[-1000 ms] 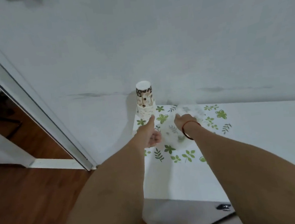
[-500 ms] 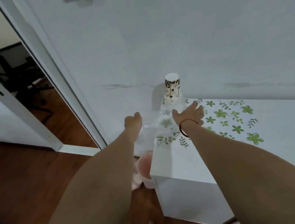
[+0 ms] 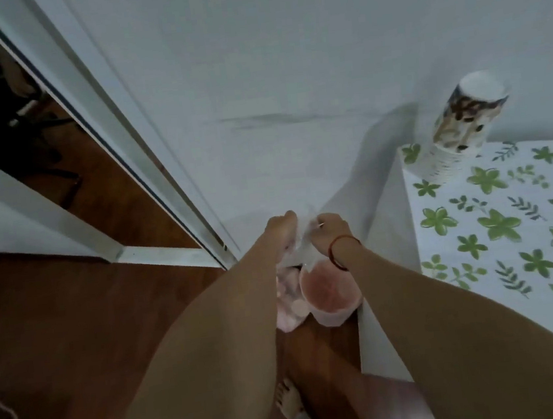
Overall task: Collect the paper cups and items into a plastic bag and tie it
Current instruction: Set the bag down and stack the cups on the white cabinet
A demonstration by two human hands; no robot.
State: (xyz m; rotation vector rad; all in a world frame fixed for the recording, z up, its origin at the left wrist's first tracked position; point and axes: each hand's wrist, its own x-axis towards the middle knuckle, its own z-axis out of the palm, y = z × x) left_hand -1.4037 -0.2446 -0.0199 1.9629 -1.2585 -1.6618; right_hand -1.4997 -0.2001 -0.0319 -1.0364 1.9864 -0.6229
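A clear plastic bag hangs in the air left of the table, above the wooden floor. Inside it sit a pinkish cup and other pale pink items. My left hand and my right hand, with a red band at the wrist, each pinch the bag's top edge, close together. An upside-down stack of patterned paper cups stands on the table's far left corner, against the wall, well to the right of both hands.
The white table with a green flower print fills the right side. A white wall is straight ahead; an open doorway with a sliding frame is at left. My bare foot stands on the wooden floor below the bag.
Both hands have left the tabletop and moved left and down, lifting the bag off the table edge. The hands came closer together at the bag's top. The view swung left.
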